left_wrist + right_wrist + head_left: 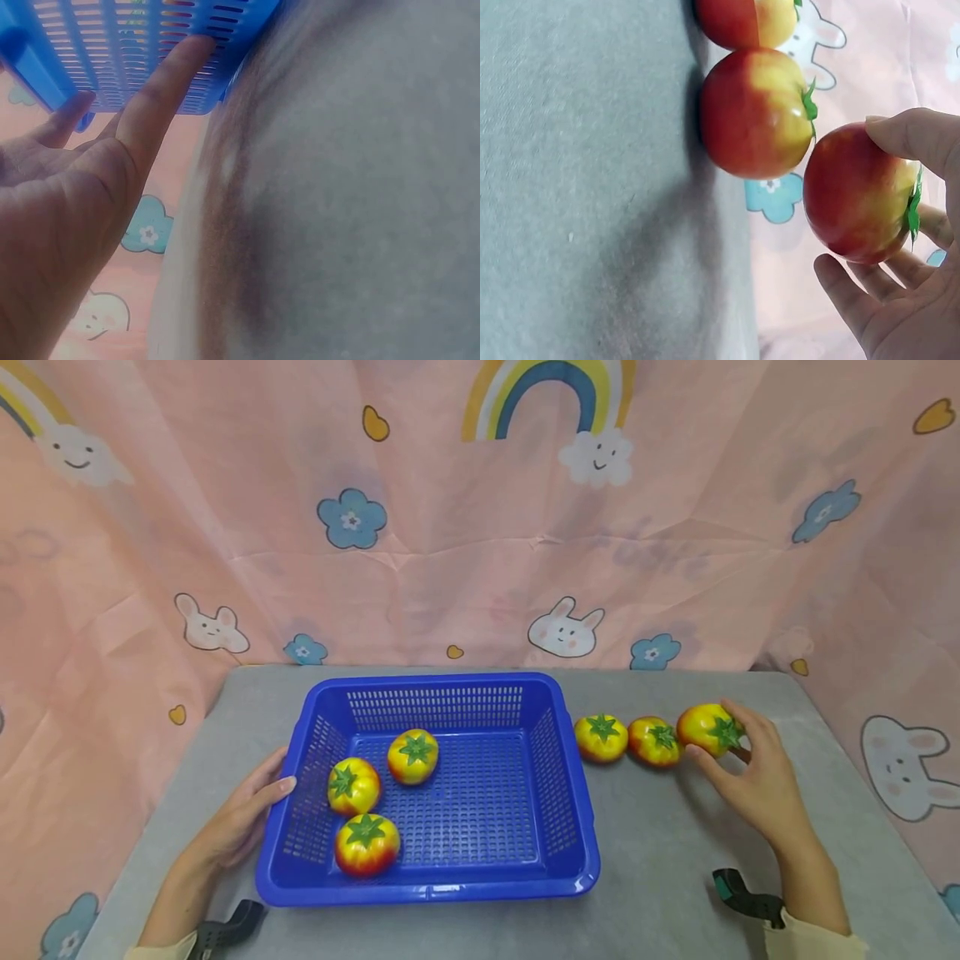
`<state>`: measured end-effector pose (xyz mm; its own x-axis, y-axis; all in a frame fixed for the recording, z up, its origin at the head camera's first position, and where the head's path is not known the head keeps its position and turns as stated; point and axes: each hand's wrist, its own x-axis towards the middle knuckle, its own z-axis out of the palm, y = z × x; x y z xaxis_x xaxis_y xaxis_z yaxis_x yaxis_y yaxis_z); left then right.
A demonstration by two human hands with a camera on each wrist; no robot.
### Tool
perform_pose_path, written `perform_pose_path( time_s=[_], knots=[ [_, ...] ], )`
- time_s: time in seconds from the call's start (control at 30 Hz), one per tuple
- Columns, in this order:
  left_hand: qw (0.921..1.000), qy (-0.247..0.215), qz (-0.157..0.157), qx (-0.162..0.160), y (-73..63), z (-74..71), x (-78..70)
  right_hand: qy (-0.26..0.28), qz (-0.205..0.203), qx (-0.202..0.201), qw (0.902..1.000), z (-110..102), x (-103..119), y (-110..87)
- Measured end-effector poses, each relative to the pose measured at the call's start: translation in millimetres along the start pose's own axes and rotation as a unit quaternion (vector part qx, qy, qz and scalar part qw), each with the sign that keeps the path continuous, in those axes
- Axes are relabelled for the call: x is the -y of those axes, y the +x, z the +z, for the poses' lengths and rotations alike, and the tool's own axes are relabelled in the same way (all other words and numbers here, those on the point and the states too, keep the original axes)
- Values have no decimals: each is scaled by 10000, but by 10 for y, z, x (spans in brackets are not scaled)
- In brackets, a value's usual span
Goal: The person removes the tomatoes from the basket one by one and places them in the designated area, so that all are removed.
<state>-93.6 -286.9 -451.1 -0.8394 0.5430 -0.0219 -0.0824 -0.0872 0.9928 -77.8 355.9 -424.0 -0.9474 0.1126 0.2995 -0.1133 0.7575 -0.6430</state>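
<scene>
My right hand (pixel 761 777) pinches a yellow-red tomato (pixel 705 729) with a green star-shaped top, thumb on one side and fingers on the other. In the right wrist view this held tomato (pixel 859 195) hangs off the grey table, beside another tomato (pixel 757 112). Two tomatoes sit in a row to its left, a middle one (pixel 655 742) and one by the basket (pixel 601 738). My left hand (pixel 236 818) touches the left side of the blue plastic basket (pixel 427 893), its extended fingers against the slotted outer wall (pixel 112 45). Three tomatoes lie in the basket's left half, one of them nearest me (pixel 367 847).
The basket stands on a grey table (pixel 652 877), left of the row of tomatoes. A pink curtain (pixel 450 585) printed with rabbits, flowers and rainbows hangs behind the table and along both sides. Dark straps with camera mounts (pixel 750 902) sit on both wrists.
</scene>
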Motion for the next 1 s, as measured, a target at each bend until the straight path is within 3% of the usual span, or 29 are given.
perform_pose_path(
  time_s=[0.43,0.67,1.0],
  knots=[
    [10000,47,33,-10,-15,-10,5,-26,235,33,9997,34,-130,7],
    [10000,67,55,-22,1,-2,3,-264,111,22,9996,45,-231,16],
    [9999,-44,78,57,3,-3,4,-436,252,189,9986,109,-331,-3]
  ],
)
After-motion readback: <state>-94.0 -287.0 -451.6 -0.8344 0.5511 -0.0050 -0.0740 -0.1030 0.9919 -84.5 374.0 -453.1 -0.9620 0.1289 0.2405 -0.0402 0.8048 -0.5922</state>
